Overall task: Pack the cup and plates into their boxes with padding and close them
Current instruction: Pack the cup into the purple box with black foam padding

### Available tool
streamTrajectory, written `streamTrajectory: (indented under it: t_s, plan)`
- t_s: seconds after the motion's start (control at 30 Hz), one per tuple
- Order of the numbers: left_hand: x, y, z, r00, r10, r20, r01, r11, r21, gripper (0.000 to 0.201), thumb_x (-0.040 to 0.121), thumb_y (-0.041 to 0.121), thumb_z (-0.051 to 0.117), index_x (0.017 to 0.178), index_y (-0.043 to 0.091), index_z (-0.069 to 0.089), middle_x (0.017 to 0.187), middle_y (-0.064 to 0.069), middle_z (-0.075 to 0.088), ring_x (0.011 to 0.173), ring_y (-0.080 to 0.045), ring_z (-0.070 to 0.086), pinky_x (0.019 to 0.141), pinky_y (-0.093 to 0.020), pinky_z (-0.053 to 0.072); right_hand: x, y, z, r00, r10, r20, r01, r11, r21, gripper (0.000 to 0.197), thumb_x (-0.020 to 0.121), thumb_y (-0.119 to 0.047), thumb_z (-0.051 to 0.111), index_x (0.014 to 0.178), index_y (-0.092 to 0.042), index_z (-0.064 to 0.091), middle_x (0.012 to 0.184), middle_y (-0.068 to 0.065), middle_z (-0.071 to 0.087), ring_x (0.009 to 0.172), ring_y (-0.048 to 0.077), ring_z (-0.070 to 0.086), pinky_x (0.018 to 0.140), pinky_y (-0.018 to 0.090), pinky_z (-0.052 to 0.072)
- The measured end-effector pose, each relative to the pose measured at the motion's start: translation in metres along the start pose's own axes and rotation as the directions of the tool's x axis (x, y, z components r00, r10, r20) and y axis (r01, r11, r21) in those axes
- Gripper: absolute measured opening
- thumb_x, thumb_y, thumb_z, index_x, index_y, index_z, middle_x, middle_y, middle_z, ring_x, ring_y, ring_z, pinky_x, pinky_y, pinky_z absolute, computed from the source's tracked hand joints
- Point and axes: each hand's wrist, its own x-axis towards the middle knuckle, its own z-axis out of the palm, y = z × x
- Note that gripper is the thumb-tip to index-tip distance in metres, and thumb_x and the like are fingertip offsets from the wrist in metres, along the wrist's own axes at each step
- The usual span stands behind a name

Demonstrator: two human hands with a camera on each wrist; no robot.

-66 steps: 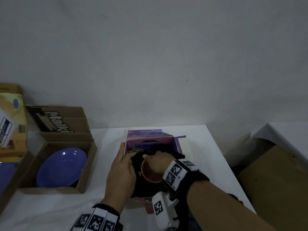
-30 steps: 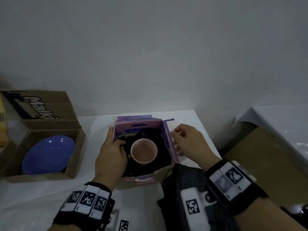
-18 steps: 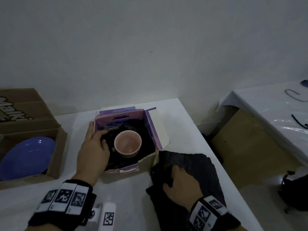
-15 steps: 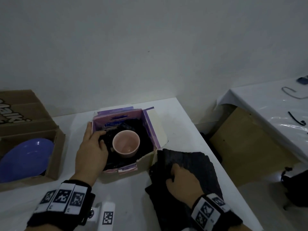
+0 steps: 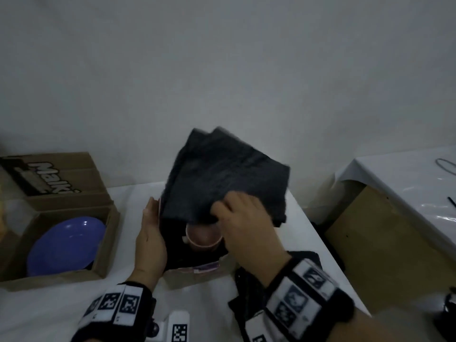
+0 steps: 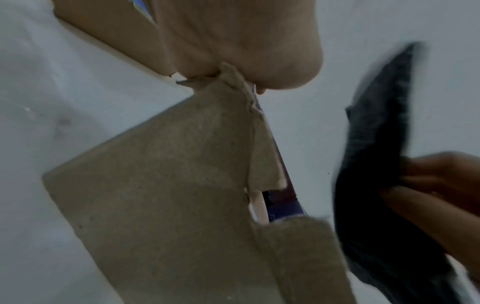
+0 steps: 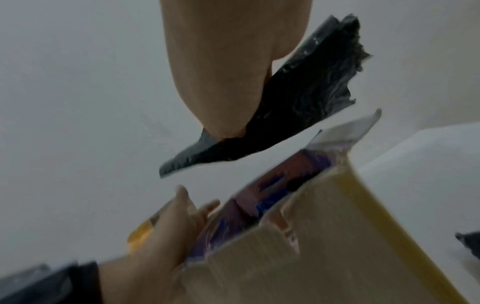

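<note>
A pink cup (image 5: 203,236) stands upright in the small purple-lined cardboard box (image 5: 197,275), with black padding around it. My right hand (image 5: 243,224) pinches a folded sheet of black padding (image 5: 227,178) and holds it above the box, over the far half of the opening. The same sheet shows in the right wrist view (image 7: 291,107) and the left wrist view (image 6: 376,164). My left hand (image 5: 150,238) lies flat against the box's left wall, fingers straight. A blue plate (image 5: 66,245) lies in an open brown box (image 5: 103,253) at the left.
More black padding (image 5: 249,290) lies on the white table (image 5: 49,312) under my right wrist. The table's right edge drops off to a brown carton (image 5: 394,255) on the floor. A second white-covered table (image 5: 407,178) stands at the far right. The wall is close behind.
My right hand let go of the cup, reached to the padding pile at the right, took a black sheet and lifted it over the cup box. My left hand stayed against the box.
</note>
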Motion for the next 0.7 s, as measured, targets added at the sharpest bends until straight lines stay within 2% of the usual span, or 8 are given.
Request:
streamTrajectory:
  t_s: [0.07,0.13,0.23,0.33,0.4,0.5,0.6,0.7]
  plan:
    - [-0.001,0.0,-0.002,0.998,-0.034,0.044,0.04,0.991,-0.131,0.078,0.074,0.085,0.035,0.138,0.041,0.041,0.141,0.005,0.05,0.129,-0.022,0.047,0.108,-0.049,0.034,0.004,-0.011,0.025,0.965,-0.061,0.255,0.06,0.998,0.013,0.019,0.079,-0.014,0.053,0.097,-0.012,0.059,0.104,0.017,0.058,0.117,0.039,0.053,0.094,0.053,0.045]
    - [-0.003,0.003,-0.001,0.998,-0.06,0.023,0.062,0.991,-0.117,0.08,0.07,0.087,0.035,0.137,0.046,0.039,0.141,0.006,0.049,0.128,-0.02,0.047,0.108,-0.048,0.035,0.006,-0.019,0.039,0.845,-0.051,0.533,0.043,0.999,0.028,0.033,0.088,-0.008,0.051,0.12,-0.012,0.05,0.139,0.021,0.038,0.141,0.043,0.017,0.11,0.064,0.017]
    - [-0.01,0.009,0.0,0.999,0.011,-0.05,-0.004,0.991,0.136,0.065,0.085,0.066,0.039,0.144,0.041,0.028,0.143,0.013,0.037,0.128,-0.009,0.038,0.109,-0.036,0.032,0.004,-0.022,0.046,0.698,-0.034,0.715,0.006,0.999,0.042,0.042,0.091,-0.006,0.045,0.131,-0.016,0.04,0.152,0.012,0.023,0.144,0.038,0.003,0.115,0.059,0.001]
    - [-0.013,0.01,-0.007,0.999,0.039,-0.026,-0.032,0.973,0.227,0.062,0.092,0.038,0.047,0.147,0.031,0.019,0.149,0.007,0.034,0.135,-0.012,0.035,0.11,-0.037,0.033,0.001,-0.011,0.049,0.713,-0.142,0.687,-0.025,0.973,0.227,0.025,0.089,-0.01,0.047,0.115,-0.011,0.049,0.135,0.012,0.045,0.135,0.032,0.03,0.115,0.054,0.016]
    - [-0.012,0.017,-0.014,0.998,0.066,-0.01,-0.059,0.945,0.321,0.068,0.089,0.042,0.047,0.148,0.027,0.018,0.152,0.005,0.03,0.138,-0.012,0.03,0.111,-0.033,0.028,0.0,-0.001,0.044,0.849,-0.173,0.499,-0.082,0.891,0.447,0.022,0.088,-0.014,0.047,0.108,-0.013,0.056,0.121,0.006,0.055,0.116,0.024,0.048,0.107,0.038,0.033]
    - [-0.009,0.047,-0.016,0.943,0.333,0.011,-0.262,0.721,0.642,0.067,0.091,0.039,0.049,0.149,0.018,0.021,0.154,-0.001,0.027,0.141,-0.017,0.024,0.112,-0.031,0.024,0.006,0.022,0.034,0.989,0.106,0.107,-0.143,0.886,0.441,0.028,0.092,-0.024,0.037,0.109,-0.02,0.059,0.119,-0.001,0.054,0.108,0.015,0.051,0.093,0.026,0.038]
    - [-0.005,0.066,0.009,0.89,0.381,0.25,-0.441,0.587,0.679,0.056,0.093,0.034,0.052,0.144,0.027,0.031,0.15,0.004,0.035,0.138,-0.015,0.03,0.111,-0.032,0.03,0.007,0.045,0.036,0.893,0.439,0.095,-0.434,0.786,0.44,0.029,0.098,-0.023,0.034,0.122,-0.021,0.05,0.122,0.004,0.049,0.107,0.022,0.05,0.086,0.032,0.041]
    - [-0.003,0.052,0.046,0.916,0.102,0.387,-0.388,0.465,0.796,0.064,0.086,0.049,0.055,0.143,0.038,0.028,0.154,0.003,0.028,0.145,-0.018,0.013,0.116,-0.04,0.02,0.001,0.055,0.049,0.78,0.509,0.365,-0.626,0.623,0.469,0.036,0.101,-0.024,0.034,0.136,-0.022,0.034,0.127,0.01,0.049,0.111,0.029,0.052,0.077,0.027,0.037]
